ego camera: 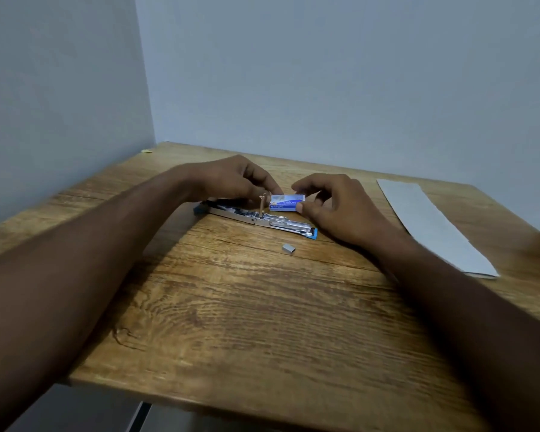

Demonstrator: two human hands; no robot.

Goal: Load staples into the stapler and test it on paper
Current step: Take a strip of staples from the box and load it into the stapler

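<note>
A blue-and-silver stapler (256,218) lies flat and folded wide open on the wooden table (262,307), its metal staple channel facing up and a spring rod sticking upright at the hinge. Just behind it, both hands hold a small blue staple box (286,202). My left hand (234,179) pinches the box's left end. My right hand (334,202) grips its right end with thumb and fingers. A short silver strip of staples (289,247) rests loose on the table in front of the stapler. A white sheet of paper (430,226) lies at the right.
The table stands in a corner, with pale walls at the left and the back. Its near edge runs across the bottom of the view. A small yellow scrap (146,150) sits at the far left corner.
</note>
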